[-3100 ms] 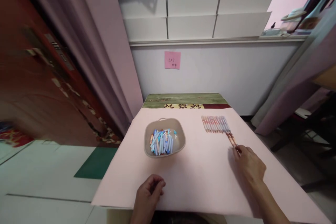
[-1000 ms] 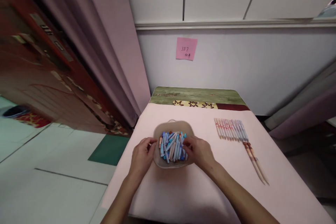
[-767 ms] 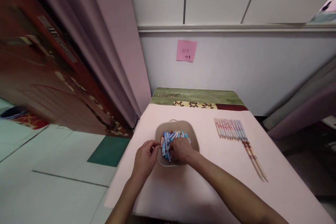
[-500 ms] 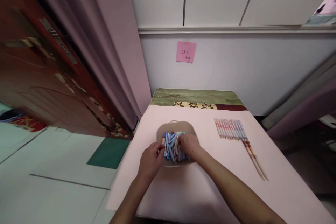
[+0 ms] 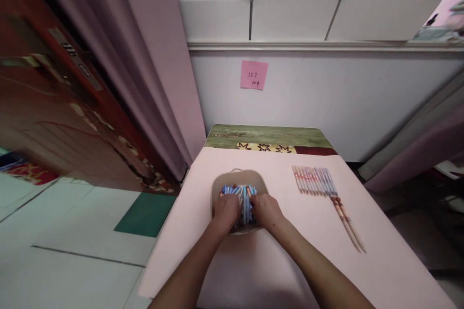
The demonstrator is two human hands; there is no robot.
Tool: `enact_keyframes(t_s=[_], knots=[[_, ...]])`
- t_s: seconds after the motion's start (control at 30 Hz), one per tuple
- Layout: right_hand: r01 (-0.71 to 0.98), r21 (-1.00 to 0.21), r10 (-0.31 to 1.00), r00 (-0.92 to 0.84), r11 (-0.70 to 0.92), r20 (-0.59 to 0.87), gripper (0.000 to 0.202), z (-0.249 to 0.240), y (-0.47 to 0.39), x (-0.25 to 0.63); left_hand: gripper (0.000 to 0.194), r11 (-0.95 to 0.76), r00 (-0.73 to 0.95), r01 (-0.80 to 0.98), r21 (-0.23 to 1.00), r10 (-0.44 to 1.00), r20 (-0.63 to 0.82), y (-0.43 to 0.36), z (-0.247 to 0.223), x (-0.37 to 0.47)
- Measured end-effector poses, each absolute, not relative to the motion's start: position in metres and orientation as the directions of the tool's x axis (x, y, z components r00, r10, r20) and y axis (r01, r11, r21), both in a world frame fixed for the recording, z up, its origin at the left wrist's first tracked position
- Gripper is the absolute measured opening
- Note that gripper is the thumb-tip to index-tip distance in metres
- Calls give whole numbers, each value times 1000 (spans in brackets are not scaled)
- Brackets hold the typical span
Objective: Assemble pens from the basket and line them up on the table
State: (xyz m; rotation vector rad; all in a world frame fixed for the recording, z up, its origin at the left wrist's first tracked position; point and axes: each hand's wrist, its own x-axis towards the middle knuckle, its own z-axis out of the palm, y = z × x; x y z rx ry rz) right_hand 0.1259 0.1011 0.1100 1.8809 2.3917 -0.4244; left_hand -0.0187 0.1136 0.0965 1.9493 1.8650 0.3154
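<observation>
A beige bin (image 5: 216, 188) with rounded corners and a small loop handle stands on the pink-covered table. Inside lies a loose heap of pens (image 5: 245, 203), mostly blue and white with a few orange ones. My left hand (image 5: 227, 210) reaches over the bin's left side, fingers curled down on the pens. Opposite it, my right hand (image 5: 266, 210) curls around pens at the right side. The fingertips of both hands are partly hidden among the pens, so how many they grip cannot be made out.
Right of the bin, a row of pens (image 5: 313, 181) lies side by side, with two brownish pens (image 5: 347, 224) below its right end. A pink note (image 5: 254, 75) is stuck on the wall. A brown door (image 5: 72, 106) and a purple curtain (image 5: 152, 67) stand left.
My left hand has moved from the bin's left edge in over the pens. My right hand has shifted toward the right side of the heap. Pens between the hands now lie more upright in view.
</observation>
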Motion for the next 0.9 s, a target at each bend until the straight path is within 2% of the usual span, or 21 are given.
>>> enact_keyframes(t_s=[0.1,0.2,0.23,0.27,0.33,0.47,0.6,0.7,0.9], knots=[[962,-191,953,-232,195,-193,20,111,105,135,15,23,39,864,504,993,-112,111,103,-27],[960,-193,963,-232,203,-140,23,115,114,142,24,43,9,737,674,997,-74,100,116,-43],[959,-188,964,-239,214,-121,24,116,117,143,26,53,-19,556,830,998,-51,94,121,-49],[956,-182,962,-252,230,-106,25,117,121,143,29,75,-54,365,928,997,-59,87,126,-54],[943,-173,948,-304,286,-91,26,117,128,137,32,100,-79,109,989,993,-92,73,133,-63],[871,-151,871,-483,467,-92,28,109,144,115,31,194,-121,-138,971,970,-211,53,136,-73],[758,-102,748,-653,645,-119,28,97,163,98,39,222,-123,-177,959,962,-245,45,133,-78],[668,-64,655,-740,741,-154,24,91,175,93,34,255,-59,-260,931,959,-279,43,134,-78],[561,-16,549,-814,827,-188,21,85,186,91,39,390,95,-495,777,913,-397,42,142,-68]])
